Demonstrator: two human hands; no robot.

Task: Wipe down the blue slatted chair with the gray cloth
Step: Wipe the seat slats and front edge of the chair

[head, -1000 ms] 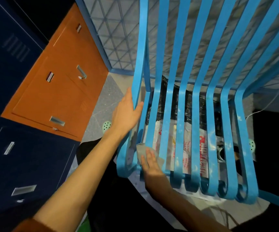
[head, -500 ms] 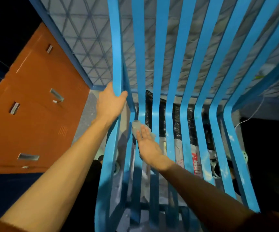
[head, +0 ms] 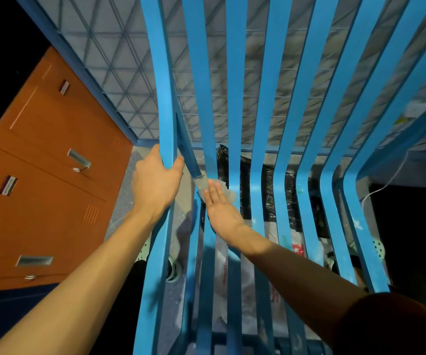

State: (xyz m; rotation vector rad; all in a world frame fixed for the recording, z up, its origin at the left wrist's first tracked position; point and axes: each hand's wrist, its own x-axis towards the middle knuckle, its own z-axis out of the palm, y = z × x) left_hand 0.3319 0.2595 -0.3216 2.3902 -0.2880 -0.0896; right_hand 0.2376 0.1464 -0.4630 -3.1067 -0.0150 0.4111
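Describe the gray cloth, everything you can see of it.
The cloth is small, pale gray, thin and soft-looking, and crumpled flat. It lies against the second slat from the left of the chair, near where the slats bend. The right hand presses it there with straight fingers and covers its middle. Only rumpled edges show on either side of the fingers.
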